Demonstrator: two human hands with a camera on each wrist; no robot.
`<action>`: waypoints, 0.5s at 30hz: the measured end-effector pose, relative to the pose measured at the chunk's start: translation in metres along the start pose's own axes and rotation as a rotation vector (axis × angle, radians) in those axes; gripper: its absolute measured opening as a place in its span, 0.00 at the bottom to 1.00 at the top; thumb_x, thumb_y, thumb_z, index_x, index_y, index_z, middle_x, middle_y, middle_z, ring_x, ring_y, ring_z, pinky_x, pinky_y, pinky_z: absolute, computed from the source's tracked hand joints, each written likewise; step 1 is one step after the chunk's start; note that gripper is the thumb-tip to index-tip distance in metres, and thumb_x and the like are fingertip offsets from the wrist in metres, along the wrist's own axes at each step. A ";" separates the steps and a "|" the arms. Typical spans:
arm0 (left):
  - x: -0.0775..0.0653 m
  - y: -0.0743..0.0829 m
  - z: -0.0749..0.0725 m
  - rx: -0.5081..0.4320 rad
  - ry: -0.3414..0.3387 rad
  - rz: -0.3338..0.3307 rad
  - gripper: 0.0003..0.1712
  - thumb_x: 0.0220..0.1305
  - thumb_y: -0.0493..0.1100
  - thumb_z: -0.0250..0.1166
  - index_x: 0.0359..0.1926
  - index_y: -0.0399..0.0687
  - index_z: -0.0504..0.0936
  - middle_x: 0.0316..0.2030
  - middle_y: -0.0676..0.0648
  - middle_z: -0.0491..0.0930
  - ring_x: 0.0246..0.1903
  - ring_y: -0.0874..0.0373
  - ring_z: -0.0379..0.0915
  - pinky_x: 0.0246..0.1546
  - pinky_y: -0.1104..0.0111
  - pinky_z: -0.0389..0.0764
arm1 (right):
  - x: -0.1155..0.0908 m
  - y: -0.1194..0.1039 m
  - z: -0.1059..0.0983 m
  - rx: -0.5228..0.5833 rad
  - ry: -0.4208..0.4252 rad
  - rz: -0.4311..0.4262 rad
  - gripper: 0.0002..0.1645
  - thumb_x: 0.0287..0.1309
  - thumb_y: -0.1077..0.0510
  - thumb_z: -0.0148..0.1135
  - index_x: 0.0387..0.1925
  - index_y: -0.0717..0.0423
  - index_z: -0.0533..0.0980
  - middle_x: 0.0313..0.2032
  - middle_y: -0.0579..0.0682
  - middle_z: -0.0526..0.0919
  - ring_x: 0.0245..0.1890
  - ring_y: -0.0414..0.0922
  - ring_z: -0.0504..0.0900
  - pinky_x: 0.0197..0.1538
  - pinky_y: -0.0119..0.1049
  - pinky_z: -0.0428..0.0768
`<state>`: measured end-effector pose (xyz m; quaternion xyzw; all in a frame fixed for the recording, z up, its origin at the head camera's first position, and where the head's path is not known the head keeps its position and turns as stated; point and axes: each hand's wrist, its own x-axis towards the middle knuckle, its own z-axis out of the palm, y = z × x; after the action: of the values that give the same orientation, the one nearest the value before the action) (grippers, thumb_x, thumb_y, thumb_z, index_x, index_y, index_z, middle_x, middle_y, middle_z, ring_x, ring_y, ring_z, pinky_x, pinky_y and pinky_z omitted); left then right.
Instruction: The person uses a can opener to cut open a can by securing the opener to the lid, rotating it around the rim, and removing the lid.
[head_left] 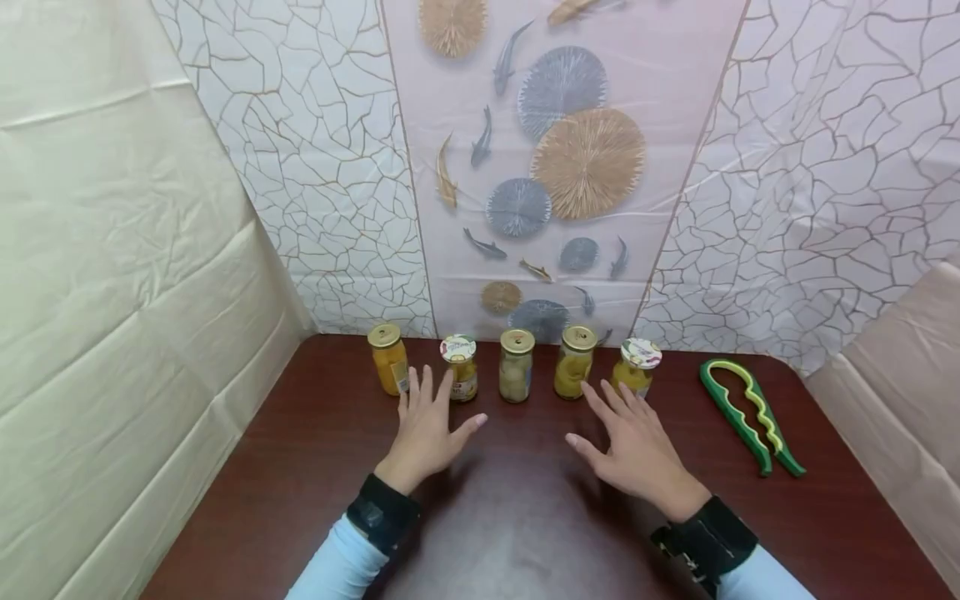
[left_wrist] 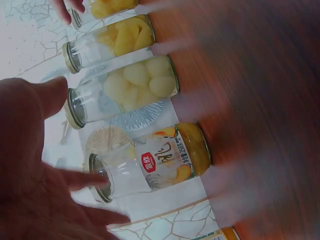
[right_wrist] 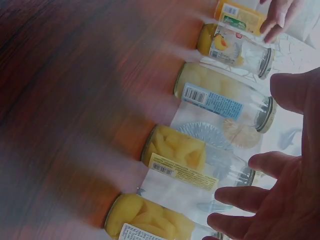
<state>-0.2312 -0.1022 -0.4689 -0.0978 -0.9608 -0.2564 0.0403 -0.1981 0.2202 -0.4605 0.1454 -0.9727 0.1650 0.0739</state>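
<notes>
Several glass jars of fruit stand upright in a row at the back of the table. My left hand (head_left: 426, 433), fingers spread, is in front of the orange-filled jar (head_left: 388, 367) and the jar with a patterned white lid (head_left: 460, 375). Between my hands stands a jar of pale round fruit (head_left: 516, 371). My right hand (head_left: 633, 442), also spread, is in front of a gold-lidded jar of yellow fruit (head_left: 573, 367) and another white-lidded jar (head_left: 636, 371). Both wrist views show the hands empty, the fingers near the lids; contact cannot be told.
A green jar opener (head_left: 750, 417) with a wavy yellow-green inner edge lies on the table at the right. The dark red-brown table (head_left: 517, 533) meets a patterned cloth (head_left: 345, 167) behind the jars. Pale cloths hang at both sides.
</notes>
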 end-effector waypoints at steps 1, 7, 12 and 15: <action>0.001 -0.001 0.001 -0.010 0.021 -0.018 0.58 0.65 0.74 0.59 0.81 0.48 0.48 0.80 0.32 0.37 0.78 0.35 0.21 0.71 0.31 0.46 | -0.001 0.000 0.000 -0.002 -0.004 0.003 0.52 0.64 0.25 0.54 0.78 0.50 0.59 0.75 0.68 0.61 0.75 0.70 0.52 0.70 0.73 0.54; 0.011 -0.013 -0.002 -0.105 0.197 -0.122 0.64 0.67 0.66 0.64 0.81 0.41 0.32 0.79 0.29 0.28 0.77 0.36 0.17 0.71 0.32 0.47 | -0.004 0.005 -0.003 -0.020 0.022 -0.005 0.48 0.67 0.30 0.55 0.78 0.52 0.60 0.72 0.70 0.65 0.73 0.70 0.56 0.67 0.74 0.58; 0.027 -0.029 -0.009 -0.235 0.342 -0.267 0.67 0.66 0.59 0.68 0.80 0.39 0.27 0.79 0.29 0.32 0.77 0.37 0.20 0.72 0.35 0.43 | -0.001 0.009 -0.003 -0.016 0.051 -0.051 0.47 0.68 0.29 0.54 0.77 0.52 0.62 0.70 0.68 0.69 0.71 0.69 0.61 0.64 0.74 0.62; 0.039 -0.039 -0.014 -0.326 0.403 -0.364 0.67 0.64 0.55 0.72 0.80 0.37 0.30 0.79 0.28 0.37 0.78 0.36 0.25 0.72 0.35 0.40 | 0.000 0.008 -0.002 0.003 0.086 -0.096 0.45 0.67 0.32 0.58 0.75 0.53 0.65 0.68 0.65 0.74 0.68 0.66 0.68 0.63 0.72 0.66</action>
<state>-0.2766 -0.1360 -0.4702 0.1234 -0.8813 -0.4244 0.1670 -0.2007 0.2282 -0.4606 0.1849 -0.9603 0.1690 0.1231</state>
